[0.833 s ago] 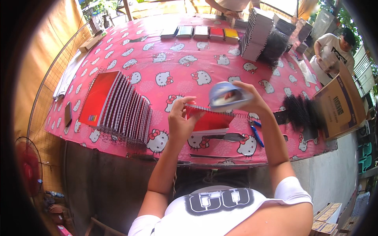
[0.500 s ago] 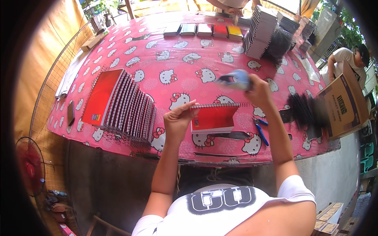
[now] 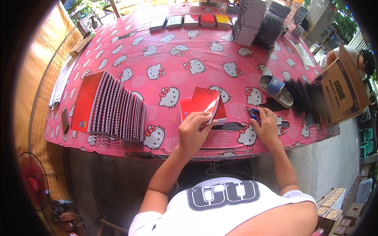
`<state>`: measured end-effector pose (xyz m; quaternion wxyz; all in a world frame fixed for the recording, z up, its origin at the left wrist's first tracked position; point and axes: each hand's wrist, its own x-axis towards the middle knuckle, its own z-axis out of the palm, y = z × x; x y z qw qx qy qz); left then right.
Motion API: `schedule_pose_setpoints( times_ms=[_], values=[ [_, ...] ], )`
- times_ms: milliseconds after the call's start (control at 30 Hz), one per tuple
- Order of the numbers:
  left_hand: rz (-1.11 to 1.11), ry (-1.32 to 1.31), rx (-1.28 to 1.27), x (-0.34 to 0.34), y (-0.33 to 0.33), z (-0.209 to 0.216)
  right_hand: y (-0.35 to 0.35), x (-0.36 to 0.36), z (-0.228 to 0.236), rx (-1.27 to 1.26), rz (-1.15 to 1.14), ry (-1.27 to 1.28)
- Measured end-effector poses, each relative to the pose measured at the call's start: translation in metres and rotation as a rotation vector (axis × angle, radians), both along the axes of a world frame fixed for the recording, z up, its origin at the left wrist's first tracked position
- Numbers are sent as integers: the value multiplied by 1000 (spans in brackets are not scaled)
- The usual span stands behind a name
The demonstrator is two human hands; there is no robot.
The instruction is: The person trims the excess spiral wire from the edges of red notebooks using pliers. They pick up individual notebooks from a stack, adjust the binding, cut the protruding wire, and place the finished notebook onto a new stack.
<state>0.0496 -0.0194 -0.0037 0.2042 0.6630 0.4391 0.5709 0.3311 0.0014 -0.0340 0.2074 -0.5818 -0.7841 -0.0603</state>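
Passable through the middle, hemmed in at left and right.
Open to cross over the pink plastic cat-print cloth, from the red-covered spiral notebook in the left hand to the far row of small colored notebooks; also between that hand and the tall stack of red spiral notebooks at left. Tight between both hands; obstructed rightward by the right hand at blue-handled pliers, then the blue-and-grey slipper, black coil heap and brown cardboard box.

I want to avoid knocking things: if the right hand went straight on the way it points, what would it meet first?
Most likely the pliers, which the right hand seems to touch. Beyond them, the sandal looks slightly right of that line; depth is unclear.
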Motion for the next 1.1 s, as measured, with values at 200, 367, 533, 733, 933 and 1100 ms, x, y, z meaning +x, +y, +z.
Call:
schedule_pose_setpoints(
  times_ms=[200,367,533,733,933,1100],
  values=[
    [86,-80,88,8,-2,0,-24,-60,67,-176,406,480],
    [76,-118,93,7,-4,-7,-33,-89,85,-142,414,396],
    [54,56,408,2,2,-1,-13,-70,66,-1273,283,1194],
    [1,-147,306,-5,10,5,-12,-34,46,-499,158,673],
    [-71,-17,331,-15,13,14,15,-60,67,113,257,155],
    [191,272,394,-53,-40,110,49,-159,149,90,1131,200]
  ],
)
